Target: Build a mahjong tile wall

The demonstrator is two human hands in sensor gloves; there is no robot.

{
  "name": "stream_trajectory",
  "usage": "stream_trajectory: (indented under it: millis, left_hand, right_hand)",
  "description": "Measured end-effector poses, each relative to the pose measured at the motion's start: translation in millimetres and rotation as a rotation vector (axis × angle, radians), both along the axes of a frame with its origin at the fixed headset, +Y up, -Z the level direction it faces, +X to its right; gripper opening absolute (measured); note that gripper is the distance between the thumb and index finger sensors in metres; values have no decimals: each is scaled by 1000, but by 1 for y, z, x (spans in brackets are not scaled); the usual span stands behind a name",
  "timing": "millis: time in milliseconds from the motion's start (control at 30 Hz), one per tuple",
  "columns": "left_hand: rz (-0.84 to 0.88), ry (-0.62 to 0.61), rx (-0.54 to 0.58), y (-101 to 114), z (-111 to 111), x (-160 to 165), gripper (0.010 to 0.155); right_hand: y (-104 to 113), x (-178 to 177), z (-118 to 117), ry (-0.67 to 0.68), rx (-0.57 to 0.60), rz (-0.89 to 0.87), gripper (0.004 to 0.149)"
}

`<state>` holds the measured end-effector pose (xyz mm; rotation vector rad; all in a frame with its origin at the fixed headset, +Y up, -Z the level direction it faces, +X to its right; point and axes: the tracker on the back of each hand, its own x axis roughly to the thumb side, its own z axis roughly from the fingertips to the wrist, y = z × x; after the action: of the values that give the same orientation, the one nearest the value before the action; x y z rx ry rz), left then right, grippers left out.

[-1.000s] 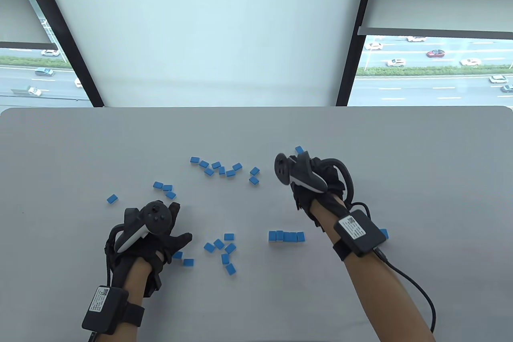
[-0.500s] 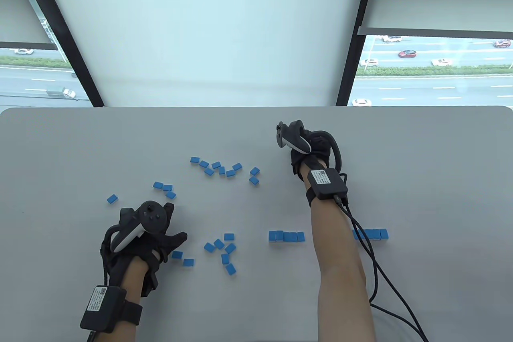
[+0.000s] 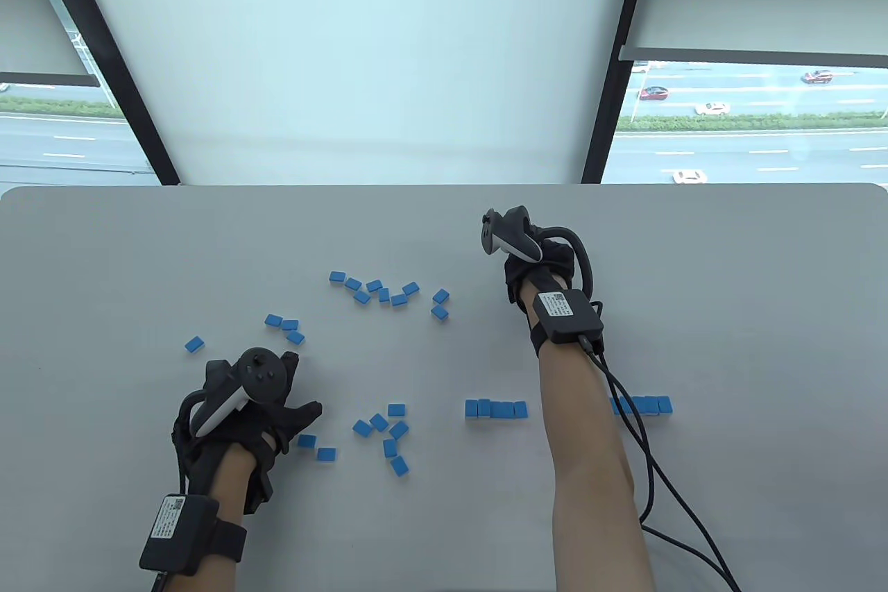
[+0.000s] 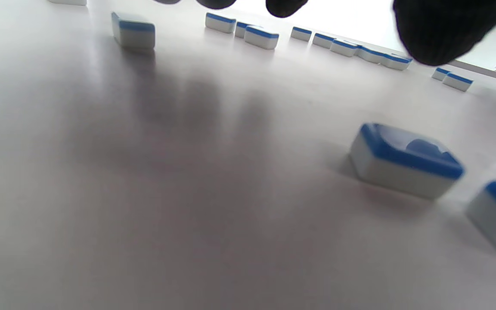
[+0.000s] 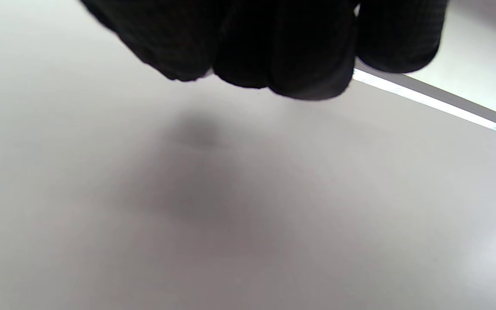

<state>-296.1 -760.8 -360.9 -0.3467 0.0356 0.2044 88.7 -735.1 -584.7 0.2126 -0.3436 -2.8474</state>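
Item: my left hand (image 3: pixel 260 411), at about 8 o'clock on the grey table (image 3: pixel 139 259), palm down, fingers spread and relaxed, holding nothing; in the left wrist view my fingertips (image 4: pixel 441 30) hang just above the surface. Item: my right hand (image 3: pixel 538 266), reached out to about 1 o'clock, well apart from every tile; in the right wrist view my fingers (image 5: pixel 282 47) are bunched together above bare table, and I cannot tell whether they clasp anything. Item: a cable (image 3: pixel 652 474) trailing from my right wrist toward 5 o'clock. Item: one finished row of blue-backed tiles (image 3: pixel 495 409), side by side and touching, at about 6 o'clock. Item: a second row (image 3: pixel 649 404) at about 4 o'clock, partly behind the cable. Item: a loose cluster of tiles (image 3: pixel 388 436) lying flat, just to the 3 o'clock side of my left hand; two more (image 3: pixel 316 447) sit beside my thumb. Item: a scattered band (image 3: pixel 385 293) near table centre. Item: three tiles (image 3: pixel 286 327) at 12 o'clock from my left hand, and a single tile (image 3: pixel 195 344) at its 11 o'clock.
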Motion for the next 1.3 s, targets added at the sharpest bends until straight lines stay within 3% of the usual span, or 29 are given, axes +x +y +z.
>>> stream_trajectory:
  millis: [200, 367, 467, 600, 767, 933, 1067, 1300]
  left_hand:
    - [15, -13, 10, 2, 1, 1, 90]
    - [30, -37, 35, 7, 2, 6, 90]
    - [40, -48, 32, 7, 3, 9, 90]
    - [36, -60, 39, 9, 3, 12, 90]
    - [37, -65, 34, 8, 3, 13, 90]
    - [34, -62, 29, 9, 3, 13, 90]
    - [30, -58, 23, 9, 3, 13, 90]
    - [28, -48, 1, 5, 3, 13, 90]
  right_hand:
    - [50, -1, 39, 108, 91, 18, 59]
    - [101, -1, 91, 206, 218, 2, 59]
    - [123, 1, 125, 233, 289, -43, 59]
    - [134, 5, 166, 256, 351, -138, 59]
    - [121, 9, 212, 346, 438, -252, 59]
    - [93, 12, 237, 374, 461, -324, 59]
    - [69, 7, 242, 403, 423, -373, 59]
    - [25, -12, 237, 431, 227, -332, 58]
